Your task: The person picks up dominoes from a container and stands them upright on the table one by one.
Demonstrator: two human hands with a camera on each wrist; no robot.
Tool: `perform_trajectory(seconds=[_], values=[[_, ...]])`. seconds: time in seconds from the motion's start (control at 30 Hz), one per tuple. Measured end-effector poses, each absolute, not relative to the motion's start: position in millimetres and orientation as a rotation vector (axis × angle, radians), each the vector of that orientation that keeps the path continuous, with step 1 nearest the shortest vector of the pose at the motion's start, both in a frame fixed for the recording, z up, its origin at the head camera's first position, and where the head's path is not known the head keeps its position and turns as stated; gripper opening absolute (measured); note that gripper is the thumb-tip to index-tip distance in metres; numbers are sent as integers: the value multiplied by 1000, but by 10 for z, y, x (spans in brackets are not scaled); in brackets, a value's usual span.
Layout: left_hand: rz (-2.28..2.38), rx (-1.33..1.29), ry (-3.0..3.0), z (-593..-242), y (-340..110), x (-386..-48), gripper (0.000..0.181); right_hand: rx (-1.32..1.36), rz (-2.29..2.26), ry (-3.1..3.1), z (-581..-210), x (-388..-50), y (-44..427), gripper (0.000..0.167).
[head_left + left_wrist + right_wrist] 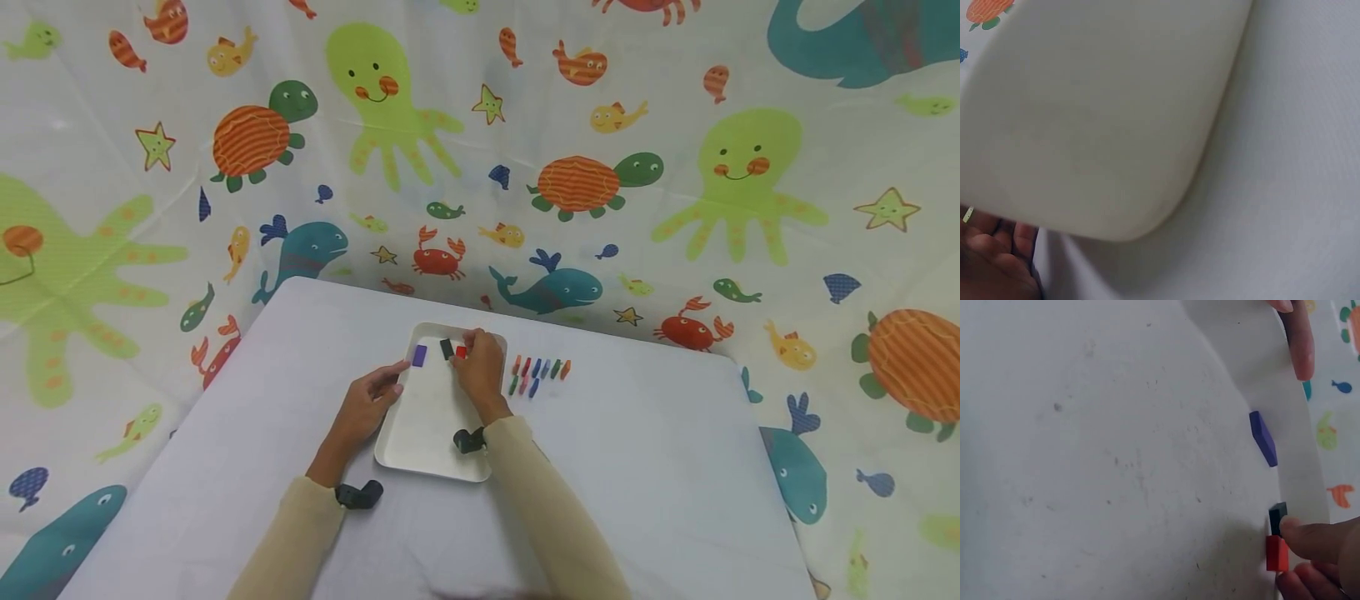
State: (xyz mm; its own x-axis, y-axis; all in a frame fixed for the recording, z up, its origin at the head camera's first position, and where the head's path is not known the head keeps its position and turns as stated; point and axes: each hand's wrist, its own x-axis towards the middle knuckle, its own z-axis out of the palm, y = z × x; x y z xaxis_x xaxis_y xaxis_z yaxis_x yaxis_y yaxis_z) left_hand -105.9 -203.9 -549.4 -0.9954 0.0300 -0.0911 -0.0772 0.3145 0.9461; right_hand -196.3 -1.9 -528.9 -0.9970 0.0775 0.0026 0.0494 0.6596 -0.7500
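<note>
A white tray (431,433) lies on the table, with a purple block (1263,439), a dark green block (1277,517) and a red block (1277,553) at its far end. The dark green and red blocks stand side by side. My right hand (482,367) pinches the red block between thumb and fingers; its thumb also touches the dark green block. My left hand (367,406) rests against the tray's left side with extended fingers over the rim, near the purple block. The left wrist view shows its other fingers (1004,240) bent beside the tray's edge.
Two rows of small coloured sticks (536,367) lie to the right of the tray. A white cloth covers the table (645,475). Behind it hangs a curtain (465,275) printed with sea animals.
</note>
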Motion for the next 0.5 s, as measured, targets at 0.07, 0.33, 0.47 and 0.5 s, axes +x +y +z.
perform_trajectory(seconds=[0.07, 0.33, 0.47, 0.5], values=[[1794, -44, 2462, -5502, -2037, -1059, 46, -103, 1265, -2836, -5301, -1960, -18, 41], [1794, -47, 2461, -5498, -2037, -1069, 46, -99, 1259, -2884, -5310, -1954, -5, 33], [1795, -53, 2455, -5511, -2034, -1070, 46, -97, 1217, -2920, -5307, -1953, -3, 35], [1794, -54, 2452, -5518, -2034, -1069, 46, -93, 1195, -2932, -5308, -1953, -2, 36]])
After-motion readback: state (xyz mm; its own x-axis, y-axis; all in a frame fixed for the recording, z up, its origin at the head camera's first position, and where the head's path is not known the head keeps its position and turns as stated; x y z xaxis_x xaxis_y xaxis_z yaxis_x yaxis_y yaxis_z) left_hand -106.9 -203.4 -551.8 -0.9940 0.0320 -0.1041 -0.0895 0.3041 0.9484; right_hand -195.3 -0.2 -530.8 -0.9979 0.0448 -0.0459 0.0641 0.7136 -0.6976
